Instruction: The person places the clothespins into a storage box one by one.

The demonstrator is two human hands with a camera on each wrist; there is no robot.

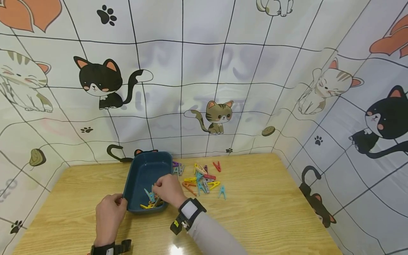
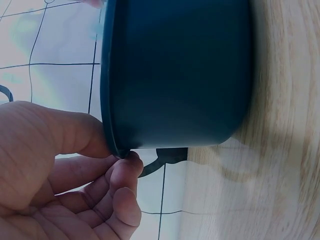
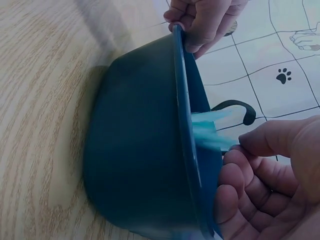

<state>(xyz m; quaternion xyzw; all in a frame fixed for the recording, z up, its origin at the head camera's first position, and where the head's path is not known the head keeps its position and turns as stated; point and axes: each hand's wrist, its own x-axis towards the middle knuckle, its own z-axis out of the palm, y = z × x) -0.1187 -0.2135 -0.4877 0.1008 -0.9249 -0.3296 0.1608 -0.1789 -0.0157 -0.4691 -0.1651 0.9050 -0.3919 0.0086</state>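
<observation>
Wood-grain table (image 1: 261, 212): left hand (image 1: 108, 216) grips smooth blue plastic tub (image 1: 145, 173) rim; right hand (image 1: 169, 190) pinches teal clothespin (image 1: 149, 195).

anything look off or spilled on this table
Nothing is damaged. Loose clothespins lie scattered on the table right of the blue tray, not in it. The left hand grips the tray's rim.

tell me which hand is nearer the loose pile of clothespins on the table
Right. The right hand is over the blue tray, beside the clothespin pile; the left hand grips the tray's far near-left corner.
</observation>
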